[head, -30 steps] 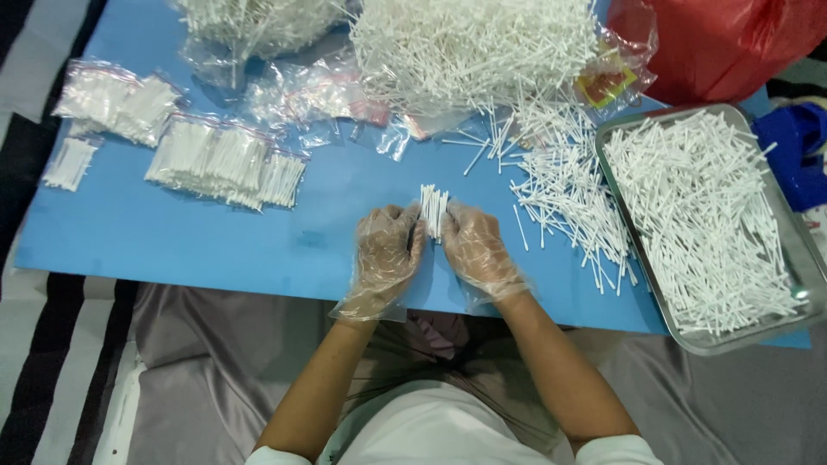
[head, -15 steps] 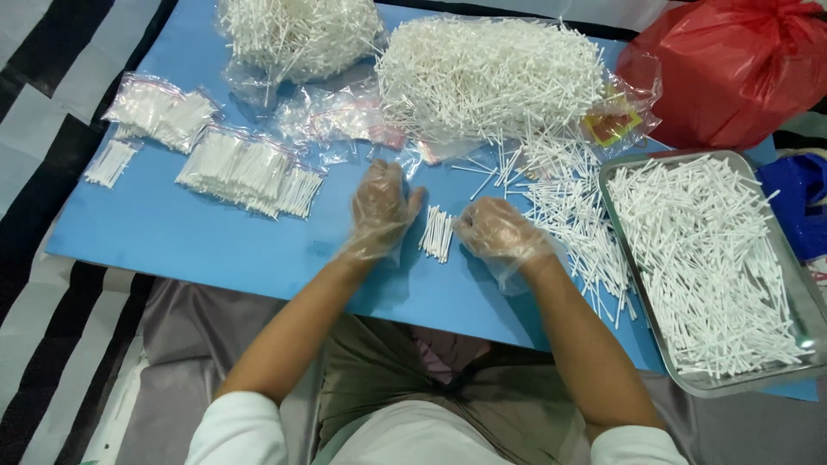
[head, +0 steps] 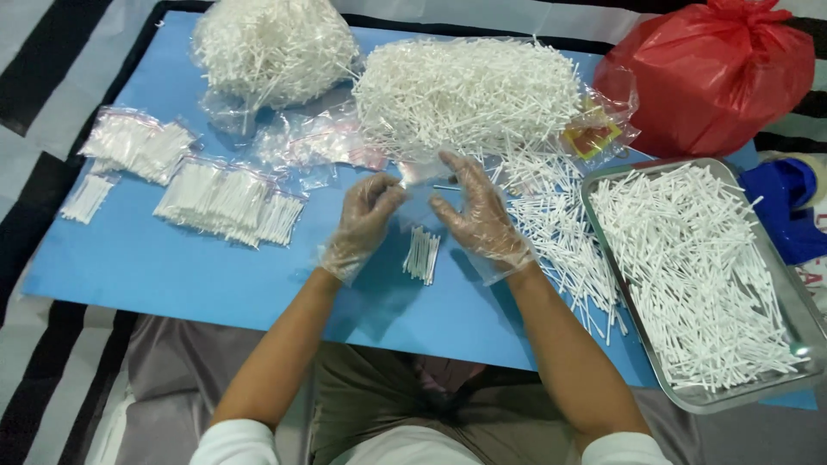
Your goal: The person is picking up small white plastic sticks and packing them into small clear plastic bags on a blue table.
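Both my hands wear thin clear gloves and meet over the blue board. My left hand and my right hand pinch a small empty clear bag between them, a little above the board. Just below the bag, a small bundle of white sticks lies on the board between my wrists, touched by neither hand.
A metal tray full of white sticks stands at the right, with loose sticks spilled beside it. Two big clear bags of sticks lie at the back. Small filled bags lie at the left, empty bags behind them. A red bag sits far right.
A second ago both hands held the stick bundle. It was then laid on the board, my left hand reached toward the empty bags, and now both hands hold a clear bag.
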